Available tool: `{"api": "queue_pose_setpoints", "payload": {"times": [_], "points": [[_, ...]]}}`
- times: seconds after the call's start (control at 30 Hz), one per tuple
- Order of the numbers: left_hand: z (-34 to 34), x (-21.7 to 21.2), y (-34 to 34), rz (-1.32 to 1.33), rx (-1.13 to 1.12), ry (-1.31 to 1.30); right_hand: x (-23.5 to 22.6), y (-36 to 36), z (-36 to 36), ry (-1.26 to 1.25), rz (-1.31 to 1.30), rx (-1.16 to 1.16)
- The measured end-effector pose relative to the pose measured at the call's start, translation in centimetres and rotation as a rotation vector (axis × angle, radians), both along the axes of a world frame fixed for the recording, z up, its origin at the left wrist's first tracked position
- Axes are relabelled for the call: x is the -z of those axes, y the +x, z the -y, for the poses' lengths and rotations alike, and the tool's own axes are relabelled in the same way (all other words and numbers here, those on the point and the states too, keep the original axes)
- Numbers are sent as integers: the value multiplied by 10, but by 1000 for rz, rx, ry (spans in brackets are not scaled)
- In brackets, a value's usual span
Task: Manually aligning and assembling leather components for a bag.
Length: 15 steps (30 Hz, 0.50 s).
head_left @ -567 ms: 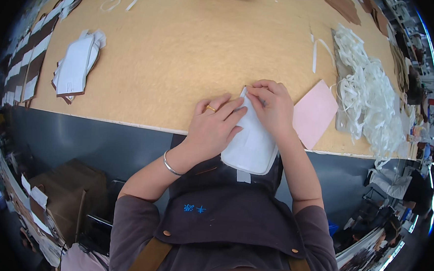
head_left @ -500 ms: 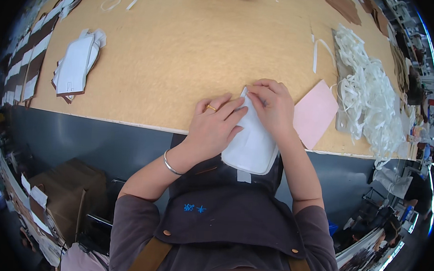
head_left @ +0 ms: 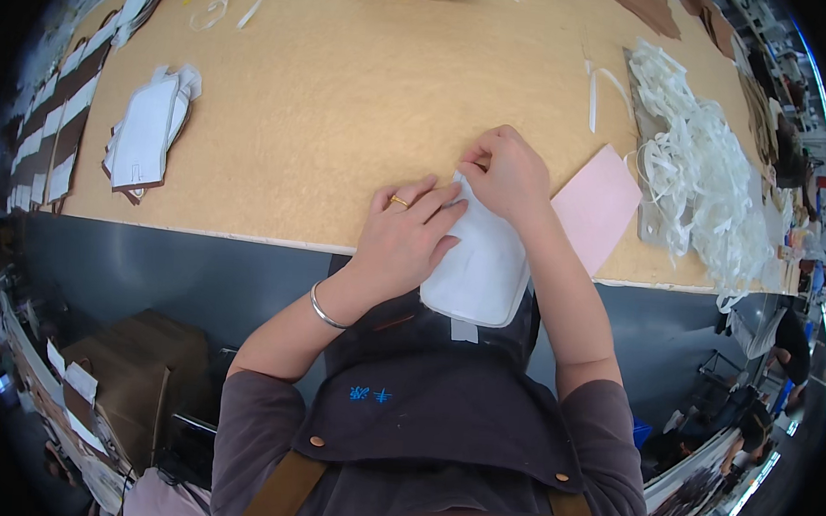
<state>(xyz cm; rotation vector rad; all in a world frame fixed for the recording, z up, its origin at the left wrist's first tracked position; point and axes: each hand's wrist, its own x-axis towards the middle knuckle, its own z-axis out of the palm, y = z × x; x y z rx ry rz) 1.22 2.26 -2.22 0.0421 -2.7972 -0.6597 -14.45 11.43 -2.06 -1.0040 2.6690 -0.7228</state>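
I'm watching two hands working at the near edge of the desk [head_left: 327, 123]. One white piece [head_left: 476, 266] is lying beneath them, its narrow end pointing away over the desk and its wide end reaching past the edge toward the apron [head_left: 442, 418]. The left hand [head_left: 404, 244] is staying loosely open, its fingertips resting on the piece's left side, probably keeping it from sliding. The right hand [head_left: 509, 181] is closing to a pinch at the narrow tip, likely because so small a spot is needing a fine hold; whether it is also gripping some scrap there, I cannot tell.

Counting around them, one pink sheet [head_left: 598, 207] is lying just beside the right forearm, and one heap of white ribbon [head_left: 697, 179] is sitting beyond it, perhaps for easy reach; its strands are tangling too much for counting. One loose strip [head_left: 593, 99] is lying left of the heap. One stack of white pieces [head_left: 147, 127] is sitting well apart on the left, probably leaving elbow room; its layers are overlapping, so I'm not managing a count
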Motion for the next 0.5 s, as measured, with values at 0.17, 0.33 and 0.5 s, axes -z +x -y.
{"api": "queue_pose_setpoints", "payload": {"times": [0.17,0.33,0.5], "points": [[11,-11,-15,130,38,53,-26,-32,-31,-480,555,337],[15,-7,-74,-177,91,54,-25,-40,-78,-535,410,398],[36,-28,-80,417,60,199,5,-29,-111,-599,251,373]]}}
